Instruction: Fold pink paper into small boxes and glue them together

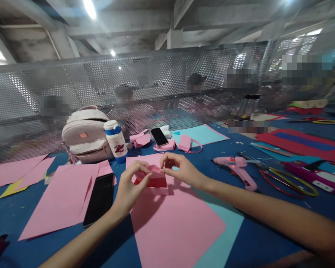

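Note:
Between my hands is a small folded piece of pink paper [153, 181], its shaded side looking red. My left hand [132, 186] pinches its left upper edge between thumb and fingers. On the other side, my right hand [178, 169] has thumb and fingertips closed on the right upper edge. Both hands are above a large pink sheet [173, 227], which lies on a light blue sheet [226, 230]. A pink glue gun [237, 167] rests to the right of my right hand. By my left forearm lies a black phone [100, 197].
Scissors [290, 180] and a purple device [318, 176] lie at the right, near red card [301, 143]. A white backpack [86, 136], a bottle [115, 143] and small pink paper bags [185, 143] stand at the back before a perforated metal screen [156, 74]. More pink sheets [58, 197] lie left.

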